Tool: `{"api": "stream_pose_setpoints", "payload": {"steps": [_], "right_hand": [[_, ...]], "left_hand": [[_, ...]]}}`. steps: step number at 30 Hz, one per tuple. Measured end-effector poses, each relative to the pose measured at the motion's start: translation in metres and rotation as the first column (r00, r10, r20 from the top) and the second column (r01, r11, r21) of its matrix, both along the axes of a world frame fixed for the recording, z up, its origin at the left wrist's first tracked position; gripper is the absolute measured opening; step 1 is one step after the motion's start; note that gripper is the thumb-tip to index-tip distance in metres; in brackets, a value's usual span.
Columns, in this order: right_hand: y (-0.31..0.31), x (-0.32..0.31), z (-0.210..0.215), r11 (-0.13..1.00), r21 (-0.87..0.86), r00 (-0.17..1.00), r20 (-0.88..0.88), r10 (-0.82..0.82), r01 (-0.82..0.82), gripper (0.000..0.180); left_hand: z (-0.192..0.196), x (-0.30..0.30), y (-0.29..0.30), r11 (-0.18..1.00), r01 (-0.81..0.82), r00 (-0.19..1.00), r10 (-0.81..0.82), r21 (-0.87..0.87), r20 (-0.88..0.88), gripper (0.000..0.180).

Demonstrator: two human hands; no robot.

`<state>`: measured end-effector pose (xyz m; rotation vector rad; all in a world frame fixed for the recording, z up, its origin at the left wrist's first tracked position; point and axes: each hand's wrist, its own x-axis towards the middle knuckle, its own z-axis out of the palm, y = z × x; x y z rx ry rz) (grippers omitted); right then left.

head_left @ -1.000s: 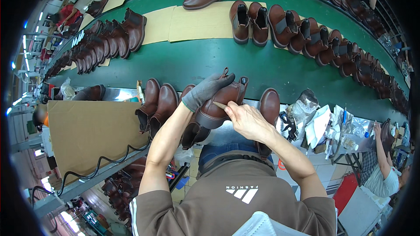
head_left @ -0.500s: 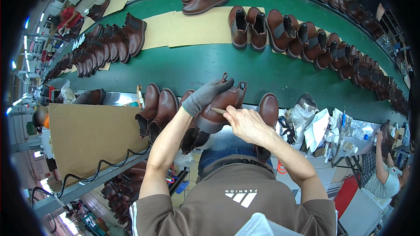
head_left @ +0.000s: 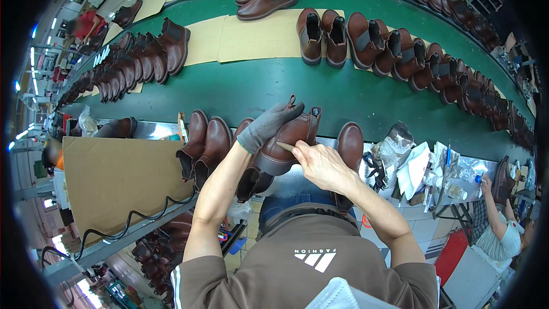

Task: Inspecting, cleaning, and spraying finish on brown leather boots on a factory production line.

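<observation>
My left hand, in a grey glove, is closed round the upper part of a brown leather ankle boot. The boot is tilted, its pull loop sticking up past the glove. Bare and pinched closed, my right hand holds a thin tan pointed stick, whose tip rests against the boot's leather near the heel. Just below the held boot, another brown boot leans with its opening toward me. To the right of my right hand stands one more brown boot.
A green conveyor belt crosses ahead, carrying rows of brown boots on cardboard sheets. A large cardboard panel and black cable are at left. Plastic bags, papers and a co-worker are at right.
My hands, the boot and the stick stay nearly in place. At far right, the co-worker's hand has moved off a boot and over to a blue bottle cap.
</observation>
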<state>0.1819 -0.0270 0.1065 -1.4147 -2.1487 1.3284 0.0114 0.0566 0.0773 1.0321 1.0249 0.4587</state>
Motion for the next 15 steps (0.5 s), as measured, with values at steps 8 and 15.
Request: {"api": "stream_pose_setpoints", "payload": {"steps": [8,15], "right_hand": [[-0.007,0.01,-0.01,0.999,0.053,0.995,-0.101,0.009,-0.004,0.029],[-0.003,0.0,0.0,0.998,0.052,1.0,0.006,0.015,-0.016,0.028]], "left_hand": [[-0.006,-0.002,-0.005,0.999,-0.044,0.998,0.045,-0.002,0.05,0.03],[-0.006,-0.002,-0.001,0.997,-0.008,0.999,0.012,-0.083,0.041,0.029]]}}
